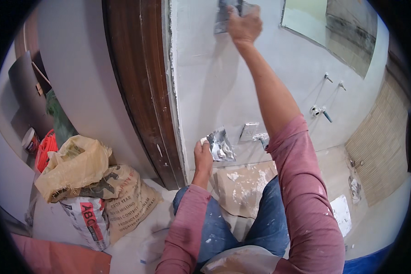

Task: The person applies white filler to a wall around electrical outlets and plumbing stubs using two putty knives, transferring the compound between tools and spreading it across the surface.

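High on the pale grey wall [192, 91], my right hand [245, 25] grips a broad metal putty knife [222, 17], its blade lying against the surface. Lower down, my left hand [202, 157] is closed on a second putty knife [221, 145]. White putty is smeared over that lower blade, which is held out in front of the wall. The handles of both tools are mostly hidden by my fingers.
A dark wooden door frame [144, 82] edges the wall at left, beside several sacks [128, 201]. An electrical outlet [249, 131], pipe fittings [316, 111] and a mirror [306, 23] are on the wall. Putty-spattered cardboard [235, 187] covers the floor below.
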`<control>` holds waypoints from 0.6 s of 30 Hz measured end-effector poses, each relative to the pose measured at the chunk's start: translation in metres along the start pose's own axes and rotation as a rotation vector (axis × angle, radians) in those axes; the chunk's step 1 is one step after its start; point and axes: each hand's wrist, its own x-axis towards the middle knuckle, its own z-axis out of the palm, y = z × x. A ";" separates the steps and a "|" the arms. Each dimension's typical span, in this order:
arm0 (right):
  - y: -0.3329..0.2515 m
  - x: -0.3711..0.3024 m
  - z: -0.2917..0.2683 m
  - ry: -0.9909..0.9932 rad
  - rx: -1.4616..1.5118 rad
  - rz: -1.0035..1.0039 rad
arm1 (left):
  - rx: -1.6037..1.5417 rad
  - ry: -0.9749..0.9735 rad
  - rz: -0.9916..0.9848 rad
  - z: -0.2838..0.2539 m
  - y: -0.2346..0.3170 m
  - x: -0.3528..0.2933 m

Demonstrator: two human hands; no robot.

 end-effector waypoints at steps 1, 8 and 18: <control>0.014 0.007 -0.008 0.024 -0.026 0.004 | 0.011 -0.004 0.002 -0.001 0.001 0.000; 0.094 -0.003 -0.090 -0.111 0.411 0.096 | -0.196 -0.029 -0.133 0.014 0.013 -0.006; 0.149 -0.226 -0.237 -0.709 1.003 1.150 | -0.450 -0.304 -0.254 0.057 0.031 -0.062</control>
